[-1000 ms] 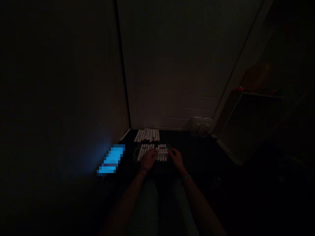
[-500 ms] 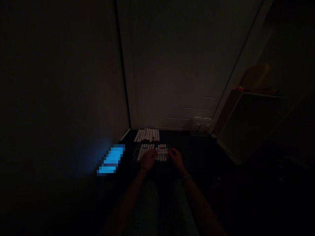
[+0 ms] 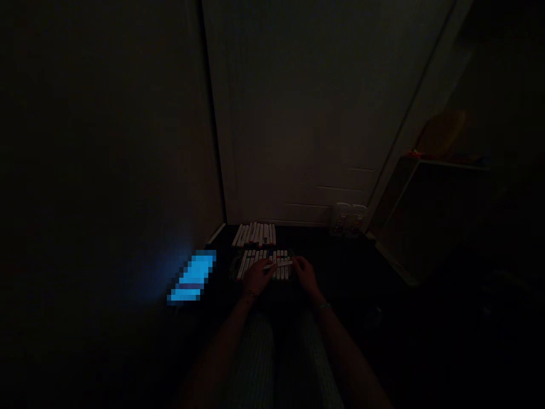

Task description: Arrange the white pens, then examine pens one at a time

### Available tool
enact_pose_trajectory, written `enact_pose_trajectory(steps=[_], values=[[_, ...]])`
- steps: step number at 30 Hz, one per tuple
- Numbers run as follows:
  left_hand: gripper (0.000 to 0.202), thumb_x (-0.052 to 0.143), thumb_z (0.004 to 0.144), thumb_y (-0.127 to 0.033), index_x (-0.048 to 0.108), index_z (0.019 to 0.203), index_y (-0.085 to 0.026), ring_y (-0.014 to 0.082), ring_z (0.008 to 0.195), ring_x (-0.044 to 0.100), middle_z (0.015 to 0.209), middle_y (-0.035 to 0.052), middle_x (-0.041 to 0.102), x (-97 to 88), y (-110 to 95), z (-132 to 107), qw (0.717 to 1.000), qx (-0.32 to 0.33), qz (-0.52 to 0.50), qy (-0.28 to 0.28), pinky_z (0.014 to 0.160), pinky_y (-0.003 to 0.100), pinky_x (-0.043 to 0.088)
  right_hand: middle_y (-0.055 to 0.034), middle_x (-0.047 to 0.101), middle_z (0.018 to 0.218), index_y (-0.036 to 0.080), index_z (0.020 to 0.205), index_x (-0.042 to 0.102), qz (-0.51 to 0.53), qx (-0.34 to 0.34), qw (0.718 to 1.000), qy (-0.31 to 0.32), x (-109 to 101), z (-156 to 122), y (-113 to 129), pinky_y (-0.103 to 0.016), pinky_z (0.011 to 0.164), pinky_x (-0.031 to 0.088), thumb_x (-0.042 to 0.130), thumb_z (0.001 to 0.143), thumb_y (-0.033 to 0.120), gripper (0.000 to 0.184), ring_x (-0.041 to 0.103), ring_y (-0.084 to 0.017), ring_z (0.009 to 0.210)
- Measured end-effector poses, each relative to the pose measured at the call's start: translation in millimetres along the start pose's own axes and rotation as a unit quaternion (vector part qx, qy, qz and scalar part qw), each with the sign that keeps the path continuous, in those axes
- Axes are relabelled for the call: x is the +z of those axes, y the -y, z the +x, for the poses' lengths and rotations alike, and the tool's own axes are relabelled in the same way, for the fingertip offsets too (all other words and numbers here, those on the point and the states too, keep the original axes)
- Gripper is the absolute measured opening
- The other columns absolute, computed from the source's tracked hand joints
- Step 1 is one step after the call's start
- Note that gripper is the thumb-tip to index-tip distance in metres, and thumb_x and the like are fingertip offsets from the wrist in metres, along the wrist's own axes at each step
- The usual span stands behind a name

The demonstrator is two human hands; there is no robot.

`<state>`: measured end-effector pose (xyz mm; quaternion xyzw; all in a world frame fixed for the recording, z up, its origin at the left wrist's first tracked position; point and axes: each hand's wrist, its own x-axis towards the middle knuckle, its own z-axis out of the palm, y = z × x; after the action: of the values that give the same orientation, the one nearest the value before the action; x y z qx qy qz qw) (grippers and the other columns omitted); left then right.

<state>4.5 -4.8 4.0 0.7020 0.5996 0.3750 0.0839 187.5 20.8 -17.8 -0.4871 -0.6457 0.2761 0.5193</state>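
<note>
In the dim light I hold one white marker [image 3: 283,263] crosswise between my hands. The fingers of my left hand [image 3: 257,277] close around its left end, and my right hand [image 3: 305,275] pinches its right end. Beneath and around them lie several white markers [image 3: 248,262] standing close together in what looks like a clear case [image 3: 234,266], some with coloured bands. My left hand covers part of these. Just behind, a second group of white markers [image 3: 254,233] lies side by side on the dark tabletop [image 3: 340,267].
A glowing blue, pixelated screen [image 3: 195,276] stands at the left. Two clear plastic containers [image 3: 348,220] are at the back right against the pale wall [image 3: 298,113]. Farther right is a shelf unit [image 3: 395,199] with a yellowish object [image 3: 445,132] on top.
The held marker has shifted slightly and now tilts a little, its right end higher. The picture has become darker. Both hands stay nearly in the same place.
</note>
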Motion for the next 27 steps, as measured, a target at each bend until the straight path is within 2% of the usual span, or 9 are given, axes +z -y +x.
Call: enact_pose_trajectory(steps=[9,16,23,27], values=[[0.030,0.040,0.083,-0.041,0.059,0.098,-0.024,0.0156,0.093,0.057,0.103,0.0006,0.063,-0.2,3.2,-0.2,1.000,-0.011,-0.015,0.003,0.076,0.026,0.042,-0.0016,0.062,0.086,0.021,0.089,0.061,0.002,0.010,1.000,-0.002,-1.5,-0.8,4.0,-0.025,0.071,0.041,0.042,0.081,0.043,0.030,0.055,-0.015,0.079],[0.029,0.034,0.087,-0.033,0.054,0.105,-0.023,0.0151,0.098,0.054,0.109,0.0023,0.059,0.6,3.5,0.9,0.999,0.030,-0.010,-0.036,0.082,0.027,0.041,-0.0004,0.061,0.083,0.020,0.090,0.059,0.000,0.013,1.000,0.006,-3.6,-2.5,14.2,-0.022,0.066,0.041,0.041,0.081,0.045,0.032,0.054,-0.013,0.076],[0.029,0.032,0.088,-0.033,0.054,0.102,-0.021,0.0153,0.095,0.054,0.106,0.0032,0.059,2.3,5.4,1.8,0.998,0.039,0.007,-0.043,0.081,0.027,0.042,-0.0001,0.060,0.075,0.022,0.082,0.062,-0.027,0.010,1.000,0.010,-10.0,-5.9,31.0,-0.023,0.065,0.040,0.042,0.081,0.043,0.028,0.052,-0.014,0.074],[0.030,0.034,0.087,-0.036,0.055,0.101,-0.021,0.0154,0.095,0.055,0.104,0.0027,0.061,3.1,6.8,1.4,0.999,0.033,0.003,-0.037,0.081,0.027,0.041,-0.0008,0.060,0.074,0.022,0.082,0.062,-0.031,0.001,0.999,0.010,-9.5,-5.8,28.8,-0.023,0.064,0.039,0.042,0.081,0.044,0.031,0.052,-0.015,0.073]])
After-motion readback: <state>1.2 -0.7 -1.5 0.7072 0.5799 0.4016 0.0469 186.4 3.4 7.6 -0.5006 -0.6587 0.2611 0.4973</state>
